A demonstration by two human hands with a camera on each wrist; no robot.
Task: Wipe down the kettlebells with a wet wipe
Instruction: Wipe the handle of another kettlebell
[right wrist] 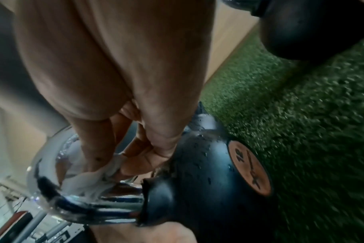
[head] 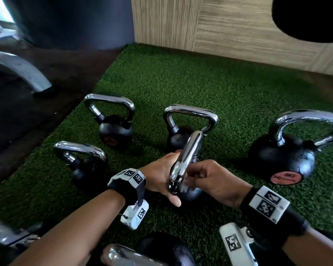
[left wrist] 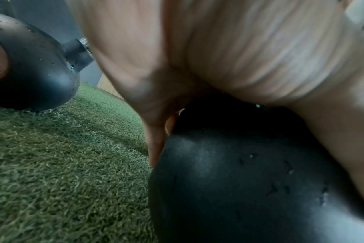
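Left hand (head: pixel 161 173) steadied the tilted kettlebell (head: pixel 188 192) on the turf (head: pixel 219 83), palm flat against its left side, fingers straight. Chrome handle (head: pixel 186 160) ran away from the person, between both hands. Right hand (head: pixel 213 181) pinched the wet wipe (right wrist: pixel 98 174) against the handle's inner curve; only the right wrist view showed the wipe clearly.

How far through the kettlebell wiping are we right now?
Done: cannot tell for certain; the large black kettlebell with the pink label shows droplets, so it may be wiped. In hand: the left hand steadies the black kettlebell with the chrome handle while the right hand rubs a white wet wipe on that handle. Left: its ball, and probably the three kettlebells behind.
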